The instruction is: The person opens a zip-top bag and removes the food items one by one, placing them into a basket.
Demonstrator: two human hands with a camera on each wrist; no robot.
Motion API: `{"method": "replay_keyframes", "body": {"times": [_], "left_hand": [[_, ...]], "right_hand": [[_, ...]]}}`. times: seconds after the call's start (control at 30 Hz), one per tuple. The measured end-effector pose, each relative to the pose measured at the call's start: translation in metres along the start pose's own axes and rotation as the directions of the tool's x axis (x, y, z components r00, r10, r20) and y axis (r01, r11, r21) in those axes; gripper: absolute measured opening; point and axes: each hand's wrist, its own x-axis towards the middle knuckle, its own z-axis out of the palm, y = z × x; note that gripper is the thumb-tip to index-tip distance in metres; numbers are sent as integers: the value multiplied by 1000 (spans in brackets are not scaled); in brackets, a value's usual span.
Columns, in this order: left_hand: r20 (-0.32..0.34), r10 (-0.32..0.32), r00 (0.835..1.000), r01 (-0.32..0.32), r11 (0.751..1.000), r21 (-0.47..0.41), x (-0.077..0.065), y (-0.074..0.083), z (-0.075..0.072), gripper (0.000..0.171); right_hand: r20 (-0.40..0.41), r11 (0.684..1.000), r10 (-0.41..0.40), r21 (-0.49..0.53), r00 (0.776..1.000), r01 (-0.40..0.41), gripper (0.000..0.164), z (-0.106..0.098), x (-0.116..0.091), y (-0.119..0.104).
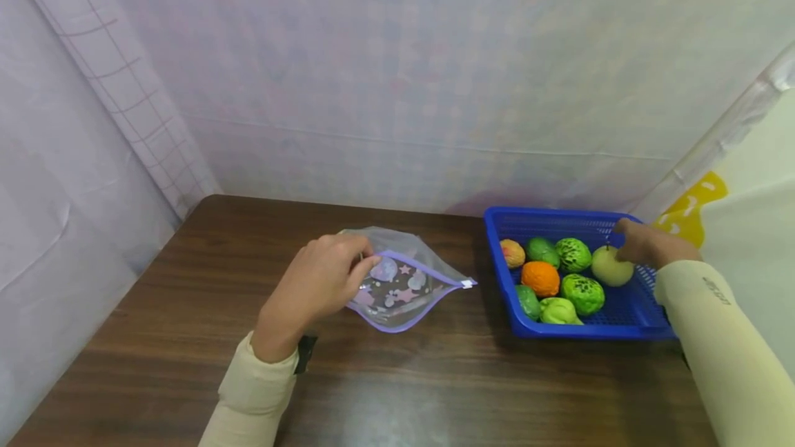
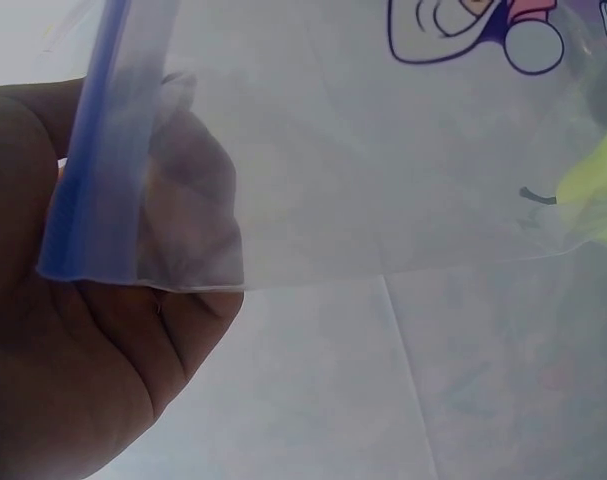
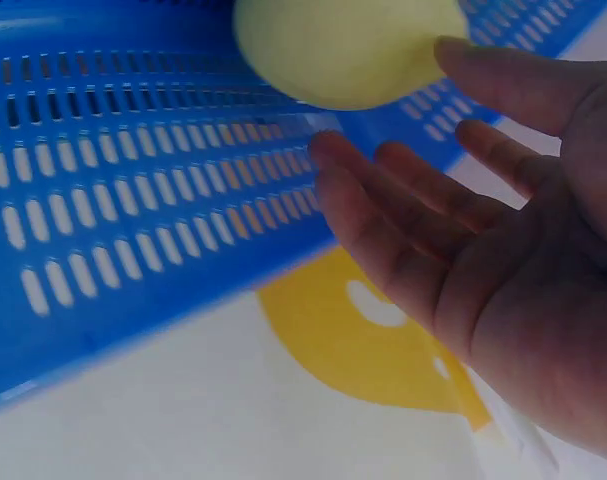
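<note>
My left hand (image 1: 332, 269) pinches the purple zip edge of a clear plastic zip bag (image 1: 406, 295) printed with stars and bubbles. The bag's mouth gapes, with a white slider at its right end. In the left wrist view, the blue-looking zip strip (image 2: 98, 150) runs between thumb and fingers. At the right of the blue basket (image 1: 577, 331), my right hand (image 1: 655, 245) reaches over the wall to a pale yellow round fruit (image 1: 611, 267) with a stem. The right wrist view has its fingers loosely spread, the thumb tip right at the fruit (image 3: 343, 50).
Beside the pale fruit lie an orange (image 1: 540, 279), green-black speckled fruits (image 1: 582, 294), a light green lobed fruit (image 1: 559, 310) and other fruits. A yellow patterned piece (image 1: 689, 212) hangs behind the basket. Pale cloth (image 1: 397, 88) walls surround the brown wooden table (image 1: 186, 336).
</note>
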Motion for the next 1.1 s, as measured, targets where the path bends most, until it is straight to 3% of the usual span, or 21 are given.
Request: {"method": "replay_keyframes", "body": {"times": [0.13,0.37,0.5,0.63,0.73,0.83,0.97,1.1], "left_hand": [[1,3,1000,-3,1000,5,1,0,1,12],[-15,16,1000,-15,1000,2,2,-1,0,12],[-9,11,1000,-11,1000,-2,1,-2,1,12],[-14,16,1000,-16,1000,-2,0,-2,0,12],[-26,34,999,-34,999,4,1,-2,-1,12],[-27,47,999,-47,999,9,2,-2,-2,13],[-15,35,999,-34,999,12,1,-2,-2,13],[-1,22,1000,-22,1000,10,-2,-2,-1,14]], "right_hand": [[-61,997,-77,-10,995,77,60,-4,5,-3],[-205,977,-210,-76,956,198,49,-15,16,-20],[-238,970,-242,-88,940,228,41,-30,12,-52],[-273,967,-255,-76,928,244,34,-46,-3,-100],[-329,959,-284,-109,900,263,30,-55,-18,-138],[-412,933,-359,-180,837,312,24,-56,-33,-172],[-534,879,-476,-265,698,397,18,-48,-48,-211],[-635,822,-550,-295,543,488,13,-40,-69,-247]]}}
